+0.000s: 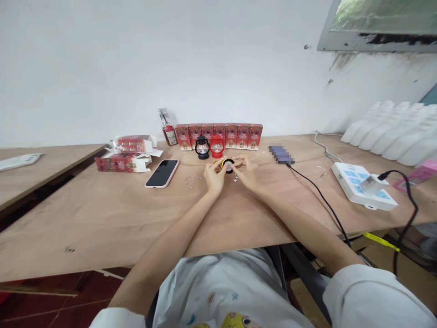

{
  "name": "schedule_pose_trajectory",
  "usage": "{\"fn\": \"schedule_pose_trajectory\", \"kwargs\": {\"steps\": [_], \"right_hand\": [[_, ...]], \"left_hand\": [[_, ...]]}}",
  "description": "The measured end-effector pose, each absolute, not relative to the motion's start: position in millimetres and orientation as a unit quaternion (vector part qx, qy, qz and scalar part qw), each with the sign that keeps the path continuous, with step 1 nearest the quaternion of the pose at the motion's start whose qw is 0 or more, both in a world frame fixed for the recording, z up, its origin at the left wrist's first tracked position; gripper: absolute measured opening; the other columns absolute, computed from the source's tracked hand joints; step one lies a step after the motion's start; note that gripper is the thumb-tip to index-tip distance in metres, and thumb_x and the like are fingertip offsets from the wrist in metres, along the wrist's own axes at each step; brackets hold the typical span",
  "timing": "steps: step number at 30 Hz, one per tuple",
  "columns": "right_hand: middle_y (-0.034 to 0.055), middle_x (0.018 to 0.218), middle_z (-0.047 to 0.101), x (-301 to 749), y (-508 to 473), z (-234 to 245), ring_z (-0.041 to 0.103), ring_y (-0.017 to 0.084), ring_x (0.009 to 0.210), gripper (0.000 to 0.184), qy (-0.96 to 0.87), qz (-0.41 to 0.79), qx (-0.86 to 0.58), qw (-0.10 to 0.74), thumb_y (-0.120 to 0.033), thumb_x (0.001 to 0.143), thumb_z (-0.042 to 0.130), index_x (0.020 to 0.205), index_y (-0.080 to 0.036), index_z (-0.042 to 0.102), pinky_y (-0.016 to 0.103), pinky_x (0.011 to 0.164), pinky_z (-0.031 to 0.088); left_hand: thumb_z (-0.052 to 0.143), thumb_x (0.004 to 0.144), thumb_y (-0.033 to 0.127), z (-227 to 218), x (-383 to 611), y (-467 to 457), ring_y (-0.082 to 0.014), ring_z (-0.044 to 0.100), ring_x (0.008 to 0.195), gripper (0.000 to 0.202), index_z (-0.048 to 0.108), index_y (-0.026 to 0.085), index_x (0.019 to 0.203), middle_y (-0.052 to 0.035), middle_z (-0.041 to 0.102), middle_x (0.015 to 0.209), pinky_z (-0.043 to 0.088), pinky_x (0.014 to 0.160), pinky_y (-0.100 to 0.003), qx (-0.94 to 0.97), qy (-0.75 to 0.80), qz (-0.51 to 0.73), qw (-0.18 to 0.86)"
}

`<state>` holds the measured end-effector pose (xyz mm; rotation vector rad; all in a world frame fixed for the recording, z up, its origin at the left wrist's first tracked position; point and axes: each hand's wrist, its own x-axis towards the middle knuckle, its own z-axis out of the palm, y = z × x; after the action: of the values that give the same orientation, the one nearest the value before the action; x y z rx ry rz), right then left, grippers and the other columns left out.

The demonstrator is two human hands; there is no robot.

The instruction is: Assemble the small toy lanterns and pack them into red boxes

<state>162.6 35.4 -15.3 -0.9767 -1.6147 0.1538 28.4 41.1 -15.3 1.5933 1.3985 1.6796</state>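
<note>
Both my hands meet at the middle of the wooden table (pixel 102 218) around a small yellow and black toy lantern (pixel 226 164). My left hand (pixel 214 175) pinches the lantern from the left with curled fingers. My right hand (pixel 246 171) grips it from the right, fingers bent over its top. Just behind stand a black toy lantern (pixel 202 148) and a red toy lantern (pixel 216 146), upright and side by side. A bent wire handle (pixel 191 180) lies on the table left of my left hand. Small pale bits (pixel 235 179) lie between my wrists.
A row of red boxes (pixel 218 135) lines the wall. Opened red boxes (pixel 124 157) and a phone (pixel 162 173) lie at left. A blurred dark device (pixel 281 155) with a black cable sits at right, beside a white power strip (pixel 363 184) and white bottles (pixel 392 132).
</note>
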Motion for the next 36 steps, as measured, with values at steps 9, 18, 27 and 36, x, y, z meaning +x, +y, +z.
{"fn": "schedule_pose_trajectory", "kwargs": {"steps": [9,18,27,36], "right_hand": [[0.0016,0.08,0.07,161,36,-18,0.068,0.019,0.074,0.022,-0.691,0.05,-0.427,0.582,-0.033,0.081,0.057,0.099,-0.022,0.052,0.035,0.075,0.053],[0.0017,0.079,0.07,163,36,-17,0.067,0.019,0.073,0.019,-0.711,0.051,-0.422,0.559,-0.031,0.082,0.055,0.1,-0.023,0.054,0.034,0.073,0.054],[0.0025,0.09,0.072,167,36,-17,0.069,0.02,0.085,0.024,-0.73,0.078,-0.389,0.556,-0.035,0.085,0.055,0.106,-0.024,0.059,0.036,0.082,0.053],[0.0054,0.099,0.067,171,40,-17,0.065,0.018,0.086,0.024,-0.69,0.073,-0.392,0.604,-0.04,0.079,0.065,0.097,-0.023,0.066,0.036,0.082,0.055]], "left_hand": [[0.072,0.075,0.024,-13,31,38,-0.0096,0.053,0.068,0.026,0.073,0.024,0.101,0.0004,0.045,0.077,0.048,0.074,-0.024,0.586,0.486,0.612,0.212],[0.07,0.076,0.027,-21,27,44,-0.0094,0.054,0.072,0.027,0.072,0.024,0.103,-0.0004,0.045,0.083,0.051,0.074,-0.023,0.614,0.443,0.619,0.208],[0.069,0.077,0.027,-24,24,47,-0.0089,0.053,0.071,0.028,0.071,0.025,0.105,-0.0005,0.044,0.084,0.051,0.076,-0.024,0.634,0.433,0.612,0.191],[0.068,0.078,0.025,-25,26,48,-0.0091,0.056,0.074,0.029,0.07,0.025,0.107,-0.001,0.044,0.089,0.053,0.078,-0.026,0.625,0.419,0.624,0.213]]}}
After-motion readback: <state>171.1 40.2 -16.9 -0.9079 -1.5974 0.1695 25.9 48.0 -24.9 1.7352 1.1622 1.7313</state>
